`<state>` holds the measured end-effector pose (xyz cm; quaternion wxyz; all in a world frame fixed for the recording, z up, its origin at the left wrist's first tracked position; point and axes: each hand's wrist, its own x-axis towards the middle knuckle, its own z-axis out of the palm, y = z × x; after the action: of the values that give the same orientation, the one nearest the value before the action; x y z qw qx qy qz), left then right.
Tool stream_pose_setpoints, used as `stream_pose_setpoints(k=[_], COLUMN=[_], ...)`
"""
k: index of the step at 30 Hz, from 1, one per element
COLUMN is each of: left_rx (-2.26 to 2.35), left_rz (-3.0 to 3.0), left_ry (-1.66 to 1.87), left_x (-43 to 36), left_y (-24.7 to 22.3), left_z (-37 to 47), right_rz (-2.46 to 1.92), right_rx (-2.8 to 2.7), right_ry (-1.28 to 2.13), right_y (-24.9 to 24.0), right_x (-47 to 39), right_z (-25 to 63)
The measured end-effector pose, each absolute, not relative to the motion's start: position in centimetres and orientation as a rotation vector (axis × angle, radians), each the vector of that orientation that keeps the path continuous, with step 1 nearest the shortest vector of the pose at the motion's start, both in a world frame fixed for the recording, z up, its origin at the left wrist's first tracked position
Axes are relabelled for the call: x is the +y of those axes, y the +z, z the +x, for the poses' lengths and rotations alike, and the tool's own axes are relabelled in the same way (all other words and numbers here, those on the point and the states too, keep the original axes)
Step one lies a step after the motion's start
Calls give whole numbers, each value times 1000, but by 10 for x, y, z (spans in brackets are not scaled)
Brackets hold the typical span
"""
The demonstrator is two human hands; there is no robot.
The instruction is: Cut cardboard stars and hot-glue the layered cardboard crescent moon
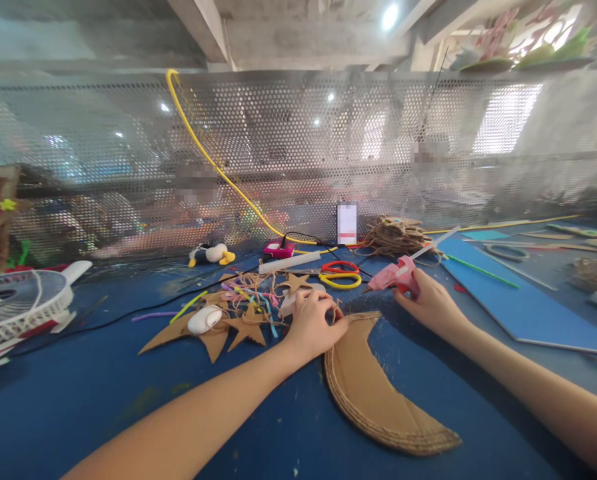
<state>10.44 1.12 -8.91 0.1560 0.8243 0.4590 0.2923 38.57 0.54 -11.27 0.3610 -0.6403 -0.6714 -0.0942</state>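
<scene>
A crescent moon of brown cardboard point(371, 380) lies flat on the blue table, with rows of cord along its outer curve. My left hand point(316, 322) is at the crescent's upper left end, thumb on its edge and fingers curled. A bit of twine point(337, 305) shows between thumb and finger; the rest is hidden by the hand. My right hand point(431, 300) grips a pink hot glue gun point(393, 273) by its handle, just above and right of the crescent's tip. A translucent glue stick juts from its back, and the nozzle points left.
Cardboard stars point(248, 327), a white computer mouse point(204, 320) and coloured pipe cleaners lie left of my left hand. Scissors point(339, 280), a twine bundle point(396, 235) and a pink device point(278, 249) sit behind. A blue board point(523, 300) lies right, a white fan point(26, 303) left.
</scene>
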Motion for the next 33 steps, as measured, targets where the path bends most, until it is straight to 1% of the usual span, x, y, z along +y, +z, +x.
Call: stream_pose_setpoints(k=[4,8,33], left_rx=[1347,1361,1373], left_rz=[2346,2348,2418], left_ry=[835,820,797], left_x=[11,11,8], left_y=[-89,-88,-91], left_z=[105,105,104], right_rz=[-1548,-1491,-1480], right_rx=[-1800,-1861,-1809], right_ry=[-322,-320,-298], right_y=[-115,-116,-109], right_x=[9,9,3], right_z=[390,390,379])
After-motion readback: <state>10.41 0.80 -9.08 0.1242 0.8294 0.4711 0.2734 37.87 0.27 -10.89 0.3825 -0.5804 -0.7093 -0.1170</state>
